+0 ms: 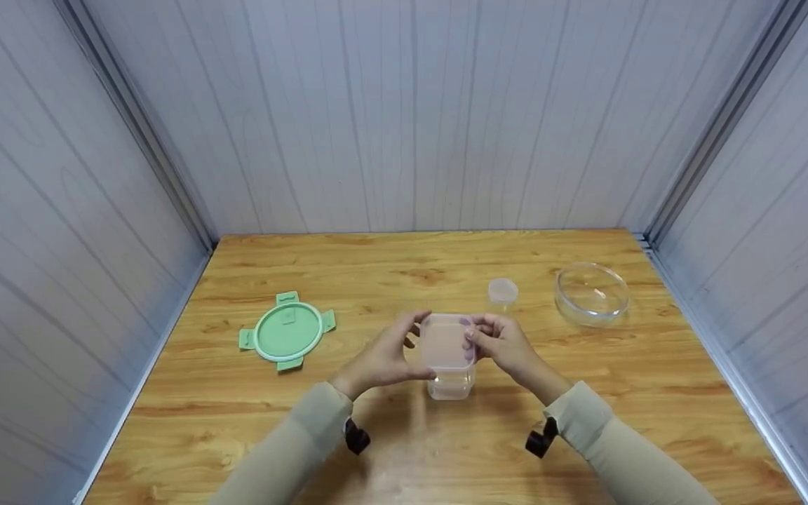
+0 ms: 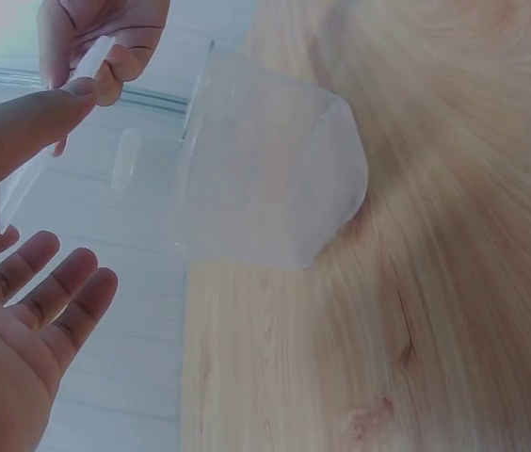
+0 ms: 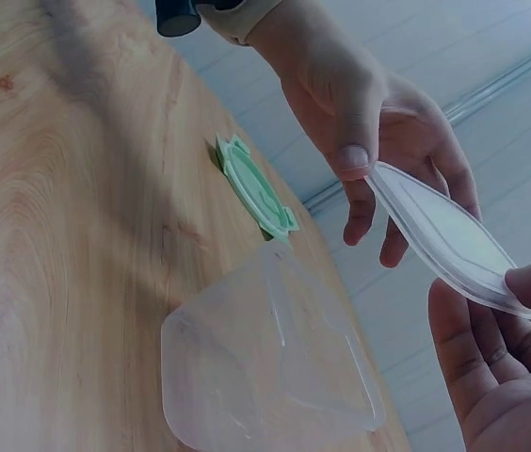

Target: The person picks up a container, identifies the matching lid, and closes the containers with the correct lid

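The clear box [image 1: 451, 388] stands on the table [image 1: 186, 442]. Above the box, the right hand [image 1: 510, 346] pinches the white lid [image 1: 444, 340]; the left hand [image 1: 391, 359], fingers apart, touches its edge. Beyond the box: green lid [image 1: 288, 333], left; glass bowl [image 1: 578, 311], right; small cup [image 1: 503, 290], slightly right.

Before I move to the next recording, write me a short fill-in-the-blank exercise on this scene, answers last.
1. The right hand pinches the rectangular lid between its fingers and its ____.
2. The round lid with flaps is coloured ____.
3. Counted in the head view, that lid has ____ flaps.
4. The round transparent bowl stands towards the person's ____ side.

Missing words: thumb; green; four; right.
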`<state>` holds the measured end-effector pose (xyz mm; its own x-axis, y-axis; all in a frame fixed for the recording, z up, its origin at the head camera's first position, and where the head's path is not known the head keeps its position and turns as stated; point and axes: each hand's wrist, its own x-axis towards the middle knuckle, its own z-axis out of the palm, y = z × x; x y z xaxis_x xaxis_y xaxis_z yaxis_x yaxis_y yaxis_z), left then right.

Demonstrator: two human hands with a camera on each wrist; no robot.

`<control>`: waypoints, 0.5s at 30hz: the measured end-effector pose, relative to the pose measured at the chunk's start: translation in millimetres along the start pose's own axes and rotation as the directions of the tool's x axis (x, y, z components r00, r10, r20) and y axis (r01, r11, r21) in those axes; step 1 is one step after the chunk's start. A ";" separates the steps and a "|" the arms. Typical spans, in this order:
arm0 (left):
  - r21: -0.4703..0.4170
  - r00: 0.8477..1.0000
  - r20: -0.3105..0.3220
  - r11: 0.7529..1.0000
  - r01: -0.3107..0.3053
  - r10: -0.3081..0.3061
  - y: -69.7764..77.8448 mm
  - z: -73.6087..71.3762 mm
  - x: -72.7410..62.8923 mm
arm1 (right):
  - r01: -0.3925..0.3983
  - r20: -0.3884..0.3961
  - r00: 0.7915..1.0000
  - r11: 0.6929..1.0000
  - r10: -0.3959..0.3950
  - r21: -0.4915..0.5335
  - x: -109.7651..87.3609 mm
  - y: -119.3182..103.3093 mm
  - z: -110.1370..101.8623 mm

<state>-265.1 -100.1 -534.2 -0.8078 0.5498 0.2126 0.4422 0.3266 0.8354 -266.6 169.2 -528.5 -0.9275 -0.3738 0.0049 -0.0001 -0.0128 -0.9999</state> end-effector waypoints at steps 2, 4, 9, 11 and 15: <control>0.010 1.000 0.000 1.000 -0.004 0.004 -0.6 0.3 -0.2 | -0.006 0.006 1.000 1.000 0.006 0.012 0.1 0.5 -0.1; 0.025 1.000 -0.001 1.000 -0.012 0.012 -1.0 0.6 -0.6 | -0.009 0.012 1.000 1.000 0.008 0.012 0.0 1.2 -0.1; 0.084 1.000 -0.003 0.996 -0.020 0.021 -1.3 1.4 -2.7 | 0.019 0.017 1.000 0.998 -0.018 -0.068 0.1 6.0 -1.2; 0.099 1.000 -0.005 0.995 -0.011 0.011 -1.3 1.9 -3.3 | 0.044 0.014 0.999 0.991 -0.043 -0.124 -0.1 7.6 -1.3; 0.100 1.000 -0.010 0.995 0.016 -0.015 -2.3 3.2 -3.5 | 0.106 0.018 0.994 0.968 -0.105 -0.227 -0.8 9.8 -1.9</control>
<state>-262.1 -100.4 -538.5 -0.8183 0.5370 0.2049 0.4658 0.4108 0.7838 -266.5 171.1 -538.3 -0.9155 -0.3869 0.1101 -0.1838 0.1588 -0.9700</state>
